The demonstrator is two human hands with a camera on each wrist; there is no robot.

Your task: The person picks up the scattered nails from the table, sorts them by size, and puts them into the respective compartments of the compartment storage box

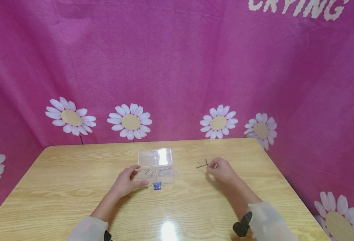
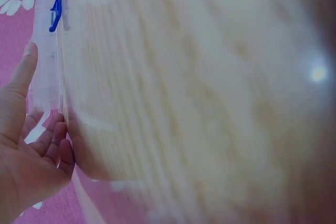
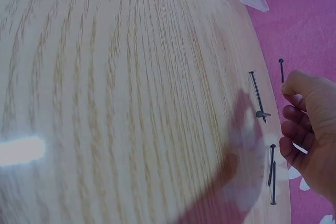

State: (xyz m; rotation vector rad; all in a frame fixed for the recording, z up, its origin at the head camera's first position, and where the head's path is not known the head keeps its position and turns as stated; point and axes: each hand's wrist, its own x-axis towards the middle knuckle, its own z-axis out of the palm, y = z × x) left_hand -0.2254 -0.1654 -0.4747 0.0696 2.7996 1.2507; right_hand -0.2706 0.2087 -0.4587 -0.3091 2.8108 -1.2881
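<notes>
My left hand (image 1: 125, 182) holds the left end of a clear plastic box (image 1: 149, 160), thumb along the front and fingers at the side. The box's lid stands up at the back, and a blue latch (image 1: 157, 186) hangs at its front. Inside, a few nails lie in divided compartments. To the right of the box, my right hand (image 1: 222, 170) pinches a dark nail (image 3: 282, 72) between thumb and forefinger, head end sticking out. Several more nails (image 3: 257, 92) lie on the table by the right hand; some are hidden by it in the head view.
Both hands work over a wood-grain table (image 1: 195, 204). Behind it hangs a pink cloth (image 1: 177, 73) with printed white daisies. The table's back edge runs close behind the box. A bright light reflection shows on the tabletop near the front.
</notes>
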